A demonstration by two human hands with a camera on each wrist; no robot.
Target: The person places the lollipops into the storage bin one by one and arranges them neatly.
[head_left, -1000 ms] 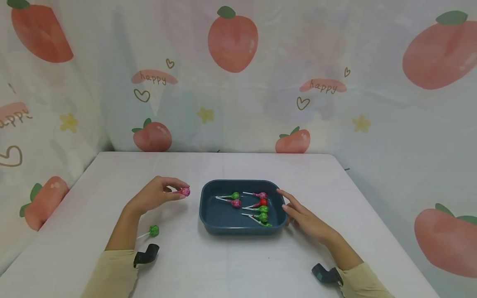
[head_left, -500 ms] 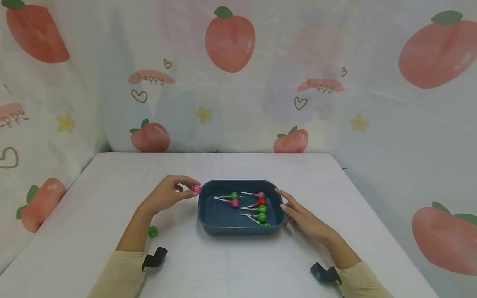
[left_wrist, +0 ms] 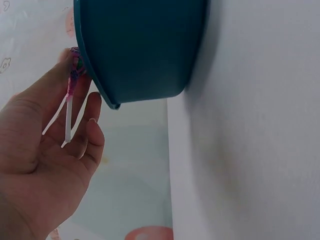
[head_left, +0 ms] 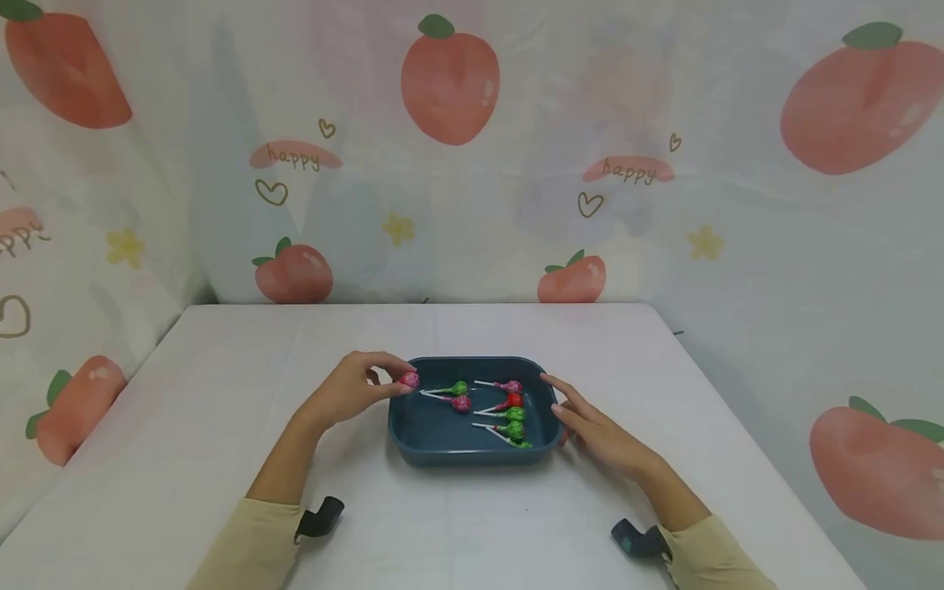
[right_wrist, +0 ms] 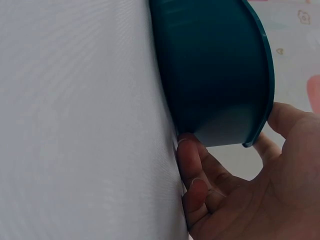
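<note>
Pink lollipop pinched in left grip (apparently over tray rim).

Tray's far wall hides nothing; lollipop wrappers unreadable.

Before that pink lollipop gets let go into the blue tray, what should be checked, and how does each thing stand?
1. Pink lollipop held firmly: ok, the left hand pinches it at the head, with the stick lying along the fingers.
2. Lollipop over the tray: ok, it sits at the left rim.
3. Tray steadied: ok, the right hand rests against its right wall.
4. Landing room: ok, bare floor at the tray's left.
5. Tray flat on the table: ok.
6. Strays left outside: cannot tell.
</note>
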